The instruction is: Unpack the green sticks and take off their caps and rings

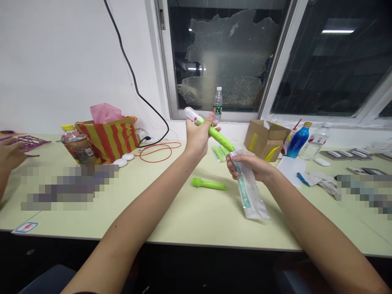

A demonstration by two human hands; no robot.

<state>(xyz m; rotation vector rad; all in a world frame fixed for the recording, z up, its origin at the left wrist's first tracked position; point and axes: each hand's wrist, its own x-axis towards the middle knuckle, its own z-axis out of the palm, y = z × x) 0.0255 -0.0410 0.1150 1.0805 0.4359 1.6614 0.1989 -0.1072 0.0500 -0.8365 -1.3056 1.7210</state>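
My left hand is wrapped round the upper part of a bright green plastic stick with a clear domed tip. The stick slants down to the right, its lower end at the mouth of a clear plastic bag with a teal printed strip. My right hand pinches the bag around that end; how far the stick goes inside is hidden by the fingers. On the table below lies a loose green plastic piece. Behind my hands are more green pieces in clear wrapping.
A water bottle stands on the sill. Behind the table are a striped bag, a cardboard box and a blue bottle. A red cable lies left. At the left edge another person's hand holds a purple lattice object.
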